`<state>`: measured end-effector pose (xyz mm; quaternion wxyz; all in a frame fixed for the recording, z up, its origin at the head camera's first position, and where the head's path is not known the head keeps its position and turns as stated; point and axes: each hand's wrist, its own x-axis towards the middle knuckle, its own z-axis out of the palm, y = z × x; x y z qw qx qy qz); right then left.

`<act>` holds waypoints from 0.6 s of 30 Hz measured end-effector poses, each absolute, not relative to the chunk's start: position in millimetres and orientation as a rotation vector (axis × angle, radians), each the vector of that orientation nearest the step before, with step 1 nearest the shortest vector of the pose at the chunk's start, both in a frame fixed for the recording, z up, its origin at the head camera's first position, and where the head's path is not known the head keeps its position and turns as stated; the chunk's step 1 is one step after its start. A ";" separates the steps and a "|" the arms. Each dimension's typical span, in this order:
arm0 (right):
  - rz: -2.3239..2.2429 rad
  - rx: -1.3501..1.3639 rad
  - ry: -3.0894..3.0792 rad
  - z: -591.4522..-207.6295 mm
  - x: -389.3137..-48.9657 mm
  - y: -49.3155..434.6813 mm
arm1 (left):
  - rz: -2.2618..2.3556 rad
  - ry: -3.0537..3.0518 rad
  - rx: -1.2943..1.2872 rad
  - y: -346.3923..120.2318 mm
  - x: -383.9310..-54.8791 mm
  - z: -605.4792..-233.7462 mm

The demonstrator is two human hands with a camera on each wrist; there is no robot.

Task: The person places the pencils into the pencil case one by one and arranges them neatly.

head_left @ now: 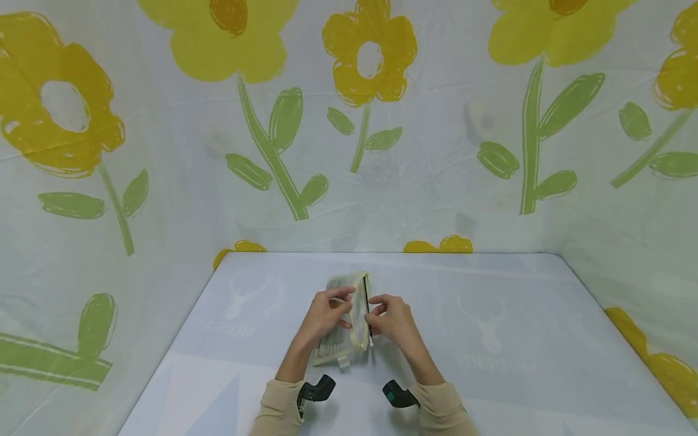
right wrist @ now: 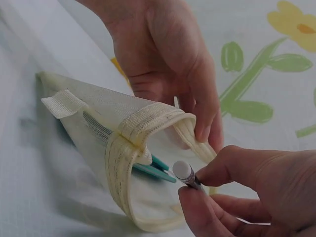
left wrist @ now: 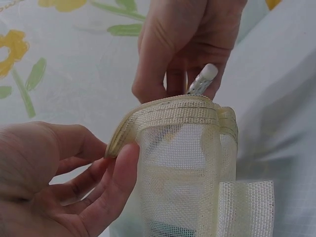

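A cream mesh zip pouch stands open over the table between the hands. My left hand pinches the zipper edge of its mouth between thumb and fingers, clearly seen in the left wrist view. My right hand grips a dark pencil with a silver ferrule and white eraser, thumb against fingers. The pencil lies across the pouch's open mouth, its eraser end toward me; its other end is hidden by the right hand in the wrist views. Teal slender items lie inside the pouch, along with several thin sticks showing through the mesh.
The pale table carries faint deer-head prints. Behind it and at both sides hangs a white cloth with yellow flowers. A fabric tab sticks out from the pouch's end. Black wrist devices sit at both sleeves.
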<state>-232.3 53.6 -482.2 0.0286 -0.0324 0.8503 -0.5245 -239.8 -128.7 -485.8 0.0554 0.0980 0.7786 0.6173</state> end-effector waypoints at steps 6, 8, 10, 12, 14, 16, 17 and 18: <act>-1.650 -0.086 2.592 -482.0 -234.8 47.0 | 1.875 2.370 0.289 -127.6 -239.2 -485.6; -1.656 -0.072 2.582 -481.5 -235.0 45.3 | 1.876 2.368 0.291 -127.7 -238.6 -485.4; -1.652 -0.070 2.585 -481.2 -235.1 43.7 | 1.876 2.366 0.294 -127.9 -238.4 -485.5; -1.638 -0.070 2.595 -481.4 -235.5 42.3 | 1.876 2.368 0.294 -128.2 -238.4 -485.5; -1.627 -0.072 2.603 -481.7 -236.1 41.0 | 1.877 2.371 0.303 -128.4 -238.8 -485.8; -1.611 -0.075 2.616 -482.7 -236.7 39.8 | 1.883 2.371 0.312 -128.5 -239.5 -486.2; -1.600 -0.078 2.625 -483.2 -236.8 39.2 | 1.883 2.372 0.309 -128.4 -239.8 -486.3; -1.595 -0.080 2.629 -483.8 -236.9 38.7 | 1.884 2.373 0.307 -128.2 -240.2 -486.5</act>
